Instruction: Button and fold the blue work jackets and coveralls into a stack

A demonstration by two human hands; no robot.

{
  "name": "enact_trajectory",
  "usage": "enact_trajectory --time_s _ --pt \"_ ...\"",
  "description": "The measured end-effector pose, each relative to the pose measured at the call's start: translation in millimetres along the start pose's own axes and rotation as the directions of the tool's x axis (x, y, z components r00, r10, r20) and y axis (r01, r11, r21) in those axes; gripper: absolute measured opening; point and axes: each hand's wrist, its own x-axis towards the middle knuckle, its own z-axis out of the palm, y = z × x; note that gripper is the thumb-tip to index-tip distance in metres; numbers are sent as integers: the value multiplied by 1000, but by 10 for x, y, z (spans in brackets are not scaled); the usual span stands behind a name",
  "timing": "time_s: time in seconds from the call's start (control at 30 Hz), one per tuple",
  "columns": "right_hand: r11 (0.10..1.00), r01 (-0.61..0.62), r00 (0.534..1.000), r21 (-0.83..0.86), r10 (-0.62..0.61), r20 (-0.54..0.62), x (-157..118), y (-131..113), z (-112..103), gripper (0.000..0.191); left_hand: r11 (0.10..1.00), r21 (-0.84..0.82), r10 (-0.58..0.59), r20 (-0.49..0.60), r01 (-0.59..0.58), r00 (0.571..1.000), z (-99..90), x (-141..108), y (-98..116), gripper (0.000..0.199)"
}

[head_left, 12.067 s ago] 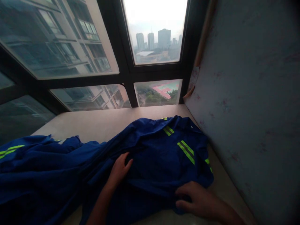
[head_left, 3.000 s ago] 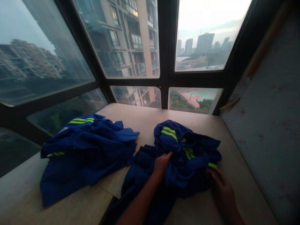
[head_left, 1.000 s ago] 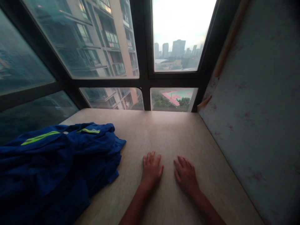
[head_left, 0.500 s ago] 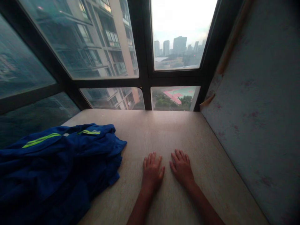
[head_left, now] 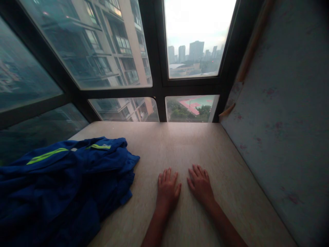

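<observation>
- Left hand [head_left: 167, 192]: palm down on the windowsill [head_left: 180, 144], fingers spread, gripping nothing.
- Right hand [head_left: 200, 185]: just beside it, likewise flat and spread (a pause, I'd judge).
- Blue work clothing with yellow-green stripes [head_left: 74, 175]: crumpled on the sill to the left, touched by neither hand.

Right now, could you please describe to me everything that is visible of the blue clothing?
The blue clothing lies in a loose, crumpled heap on the pale surface, left of the left hand. It looks like woven fabric, bright blue on top and darker in its folds. Yellow-green stripes cross its upper part, with a small whitish patch between them. Its right edge is uneven, with a pointed corner. Neither hand touches it. The picture cuts it off at left and bottom, so its full shape cannot be told.
</observation>
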Motion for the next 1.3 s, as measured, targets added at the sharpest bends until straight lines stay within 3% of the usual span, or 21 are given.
enact_trajectory --time_s 1.3 --pt "999 3 1000 47 -2 -14 -7 29 9 43 999 -37 -15 1 15 1000 -31 0 0 50"
